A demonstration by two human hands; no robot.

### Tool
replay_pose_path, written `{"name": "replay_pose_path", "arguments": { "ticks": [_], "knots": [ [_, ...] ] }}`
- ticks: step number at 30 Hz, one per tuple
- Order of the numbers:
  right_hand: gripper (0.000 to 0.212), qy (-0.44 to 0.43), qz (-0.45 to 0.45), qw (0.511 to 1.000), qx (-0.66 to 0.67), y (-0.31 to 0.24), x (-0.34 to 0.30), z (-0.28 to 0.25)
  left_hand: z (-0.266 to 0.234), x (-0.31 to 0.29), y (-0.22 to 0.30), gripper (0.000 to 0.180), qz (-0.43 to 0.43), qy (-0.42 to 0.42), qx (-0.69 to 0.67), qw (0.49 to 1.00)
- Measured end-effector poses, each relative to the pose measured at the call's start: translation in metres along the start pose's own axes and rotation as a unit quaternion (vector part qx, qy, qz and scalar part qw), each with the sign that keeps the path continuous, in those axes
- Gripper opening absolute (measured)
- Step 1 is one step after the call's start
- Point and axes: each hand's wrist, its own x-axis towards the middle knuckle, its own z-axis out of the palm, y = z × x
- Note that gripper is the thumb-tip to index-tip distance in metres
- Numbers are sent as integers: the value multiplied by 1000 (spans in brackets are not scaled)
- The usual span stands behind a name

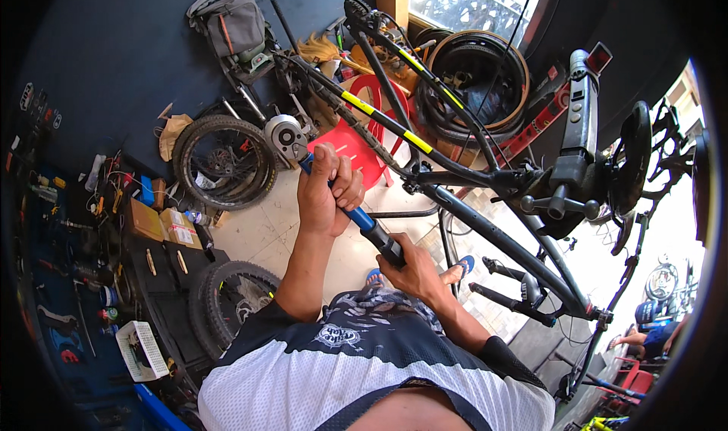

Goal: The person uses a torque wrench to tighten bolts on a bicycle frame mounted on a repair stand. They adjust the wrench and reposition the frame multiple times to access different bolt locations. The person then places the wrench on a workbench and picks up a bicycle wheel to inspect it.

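Observation:
A torque wrench (359, 218) with a blue shaft is held slantwise in front of my body. Its round silver ratchet head (287, 137) points up and to the left. My left hand (327, 192) is closed round the shaft a little below the head. Lower down, my right hand (417, 269) wraps the black grip at the wrench's other end. Just beyond the wrench stands a black bicycle frame (474, 211) with yellow marks, apart from both hands. A grey repair-stand clamp (572, 169) holds the frame at the right.
A red plastic stool (350, 152) stands past the wrench. Bicycle wheels (225, 162) lean at the left, with more rims and tyres (474, 82) at the back. To my left is a bench with boxes (163, 226) and a white basket (142, 351). Another person's leg (629, 340) shows far right.

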Motion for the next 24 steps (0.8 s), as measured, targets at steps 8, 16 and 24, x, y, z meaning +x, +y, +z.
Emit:
{"name": "replay_pose_path", "arguments": {
  "ticks": [8,16,24],
  "knots": [
    [45,121,-10,993,-14,-1,-7,4,29,1,-17,41,94,59,4,994],
    [46,112,5,994,19,9,-21,-13,48,8,-26,35,83,59,3,995],
    [48,127,-66,989,-23,17,-28,-51,98,6,-40,47,117,65,27,991]
  ]
}}
